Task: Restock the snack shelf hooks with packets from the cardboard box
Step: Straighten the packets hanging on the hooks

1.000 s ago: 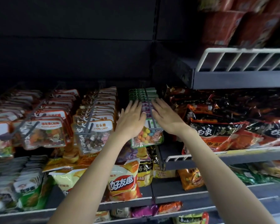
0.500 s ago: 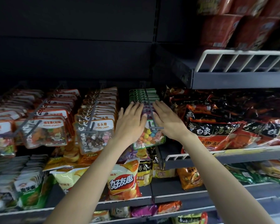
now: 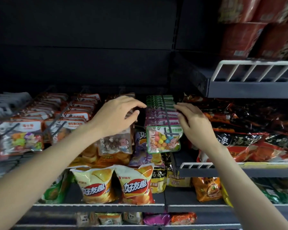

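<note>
Fingers (image 3: 136,107) of both hands hang loosely curled and empty, flanking the candy packets (image 3: 163,140) on the hook (image 3: 165,113), seemingly squaring the row.

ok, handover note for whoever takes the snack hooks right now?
Left hand: loosely curled, holding nothing, beside the candy hook.
Right hand: relaxed, empty, on the hook's other side.
Candy packets: a row hangs on the hook, front one at the tip.
Box: not in view.
Done: this hook looks full.
Left: fetch more packets from the box; check the hooks to the left.
</note>
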Demonstrator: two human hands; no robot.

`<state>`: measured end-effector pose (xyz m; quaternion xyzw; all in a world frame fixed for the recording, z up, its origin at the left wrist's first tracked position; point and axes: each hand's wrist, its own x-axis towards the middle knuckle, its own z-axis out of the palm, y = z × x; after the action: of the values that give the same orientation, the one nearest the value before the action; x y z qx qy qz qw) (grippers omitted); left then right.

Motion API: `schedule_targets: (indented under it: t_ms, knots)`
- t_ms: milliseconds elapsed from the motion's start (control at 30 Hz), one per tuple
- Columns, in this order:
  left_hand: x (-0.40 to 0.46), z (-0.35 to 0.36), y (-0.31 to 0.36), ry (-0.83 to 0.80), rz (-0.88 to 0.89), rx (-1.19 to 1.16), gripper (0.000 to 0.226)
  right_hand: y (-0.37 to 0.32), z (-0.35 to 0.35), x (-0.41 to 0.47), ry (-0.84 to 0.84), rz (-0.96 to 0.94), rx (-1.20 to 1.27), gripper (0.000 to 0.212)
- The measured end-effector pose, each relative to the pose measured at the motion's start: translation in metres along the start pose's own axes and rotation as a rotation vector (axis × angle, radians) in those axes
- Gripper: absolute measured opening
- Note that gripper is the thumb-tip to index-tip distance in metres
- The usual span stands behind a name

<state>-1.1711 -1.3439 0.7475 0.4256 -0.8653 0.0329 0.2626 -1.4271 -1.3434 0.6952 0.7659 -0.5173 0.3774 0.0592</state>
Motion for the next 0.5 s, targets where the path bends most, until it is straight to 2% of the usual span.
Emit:
schedule_targets:
  t_ms: [200,267,367,500]
  knots:
    - [0.055,0.030,-0.056,-0.266,0.280,0.255,0.039,-0.002,0.007,-0.020,-0.033,0.099,-0.134,0.034]
    - [0.075,0.046,-0.065,-0.386,0.280,0.275,0.048,-0.001,0.009,-0.022,-0.057,0.111,-0.171,0.037]
    - [0.096,0.066,-0.067,-0.611,0.248,0.178,0.059,0.005,0.009,-0.013,-0.125,0.155,-0.148,0.040]
    - [0.108,0.081,-0.073,-0.785,0.257,0.090,0.062,0.009,0.020,0.011,-0.222,0.273,-0.133,0.044]
